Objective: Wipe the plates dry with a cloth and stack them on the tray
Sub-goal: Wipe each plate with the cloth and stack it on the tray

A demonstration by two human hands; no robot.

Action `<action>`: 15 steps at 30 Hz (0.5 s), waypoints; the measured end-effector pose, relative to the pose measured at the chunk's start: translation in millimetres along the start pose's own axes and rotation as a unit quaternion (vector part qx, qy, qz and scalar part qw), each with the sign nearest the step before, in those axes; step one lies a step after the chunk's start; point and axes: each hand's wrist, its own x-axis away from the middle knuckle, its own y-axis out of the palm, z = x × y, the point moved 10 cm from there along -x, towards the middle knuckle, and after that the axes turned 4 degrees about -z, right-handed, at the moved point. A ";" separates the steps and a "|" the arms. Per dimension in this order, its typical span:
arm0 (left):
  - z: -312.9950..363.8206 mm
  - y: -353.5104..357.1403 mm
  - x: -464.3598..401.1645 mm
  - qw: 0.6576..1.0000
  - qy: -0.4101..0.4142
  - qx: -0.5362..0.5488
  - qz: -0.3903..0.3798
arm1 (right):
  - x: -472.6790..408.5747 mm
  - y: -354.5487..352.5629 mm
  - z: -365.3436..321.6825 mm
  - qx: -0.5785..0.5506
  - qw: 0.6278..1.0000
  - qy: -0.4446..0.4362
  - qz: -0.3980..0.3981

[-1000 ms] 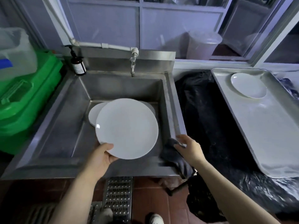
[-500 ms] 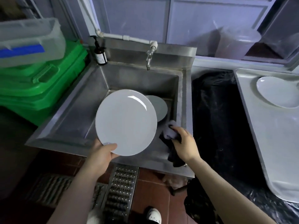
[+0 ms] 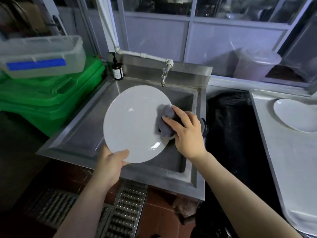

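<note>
Beside sink [image 3: 82, 134], tray [image 3: 281, 169] holds one plate [image 3: 295, 114].

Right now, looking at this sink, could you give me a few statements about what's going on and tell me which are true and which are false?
1. The left hand holds the big white plate by its lower edge. True.
2. The right hand presses a grey cloth against the plate. True.
3. The tray on the right has no plate on it. False: one white plate already lies there.
4. Water runs from the tap. False: no stream shows.
5. A dark pump bottle stands at the sink's back left corner. True.
</note>
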 end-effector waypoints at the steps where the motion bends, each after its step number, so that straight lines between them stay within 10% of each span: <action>1: 6.7 2.8 0.7 1.000 0.011 0.017 0.005 | 1.3 -1.5 -1.6 0.007 1.000 -0.006 0.002; 15: 33.5 47.6 -7.5 0.990 0.036 0.137 0.000 | 0.5 -8.2 -34.5 -0.041 0.994 -0.091 -0.038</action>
